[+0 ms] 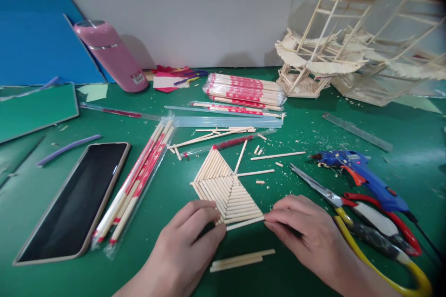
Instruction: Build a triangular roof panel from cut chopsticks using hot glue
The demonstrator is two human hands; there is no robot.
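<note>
A flat panel of wooden sticks (228,190), laid in angled rows, rests on the table. My left hand (190,241) is closed at its lower left corner, fingertips on the panel and thumb by the near end of a loose stick. That wooden stick (245,223) lies along the panel's near edge. Its right end is pinched between the thumb and fingers of my right hand (303,232). Two cut sticks (242,261) lie between my hands, closer to me. Beyond the panel are more loose sticks (278,155) and short offcuts (259,182).
Right: a blue glue gun (362,176), scissors (334,199) with red handles, yellow-handled pliers (379,241), a clear ruler (357,132). Behind stands a stick-built tower (306,62). Left: a phone (73,204), wrapped chopsticks (135,183), a pink bottle (113,58). A chopstick bundle (244,89) lies behind.
</note>
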